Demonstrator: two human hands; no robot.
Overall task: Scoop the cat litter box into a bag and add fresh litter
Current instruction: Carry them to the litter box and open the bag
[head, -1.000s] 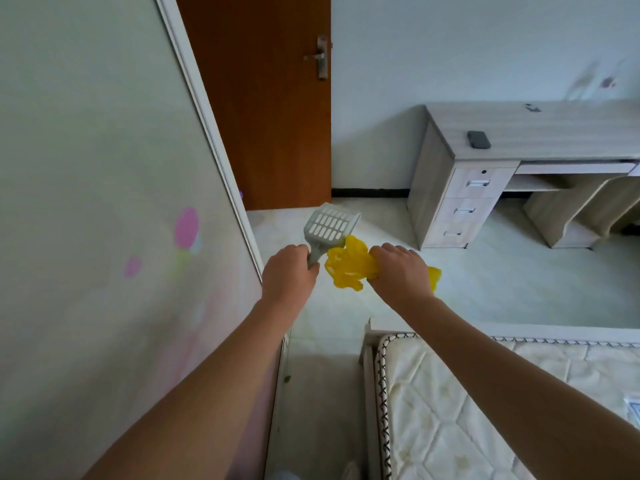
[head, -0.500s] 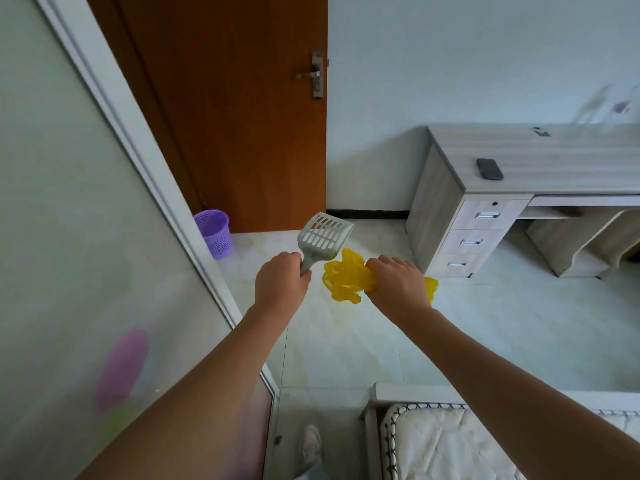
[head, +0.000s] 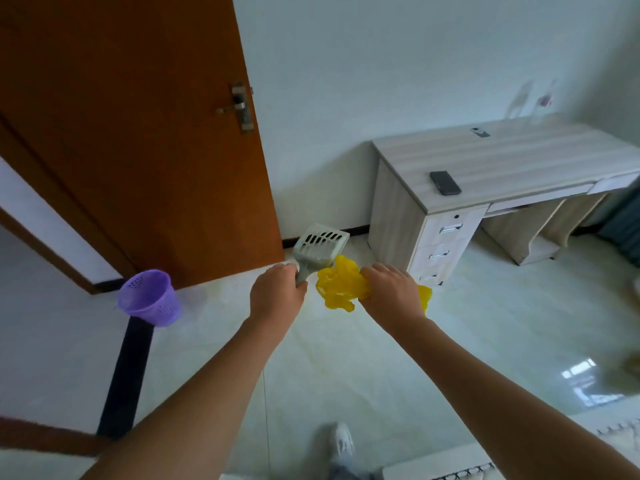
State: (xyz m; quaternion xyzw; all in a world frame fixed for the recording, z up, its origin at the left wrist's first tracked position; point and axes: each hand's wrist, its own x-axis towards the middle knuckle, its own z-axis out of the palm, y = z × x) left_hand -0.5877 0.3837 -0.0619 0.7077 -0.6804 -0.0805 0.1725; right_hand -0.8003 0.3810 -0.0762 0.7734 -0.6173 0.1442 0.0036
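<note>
My left hand (head: 275, 292) grips the handle of a grey slotted litter scoop (head: 319, 244), whose head points up and away from me. Just to its right, my right hand (head: 391, 295) holds a crumpled yellow plastic bag (head: 337, 289); a bit of the bag sticks out on the far side of the fist. Both hands are held out in front of me at about the same height, above the pale tiled floor. No litter box is in view.
A brown wooden door (head: 145, 140) stands open at the left, with a purple plastic basket (head: 149, 297) on the floor beside it. A light wooden desk (head: 502, 174) with drawers stands at the right, a dark phone (head: 445, 182) on top. A mattress corner (head: 460, 474) shows at the bottom.
I have walked forward past the white panel and the bed; the open doorway and purple basket have come into view. Both hands keep the same hold on scoop and bag.
</note>
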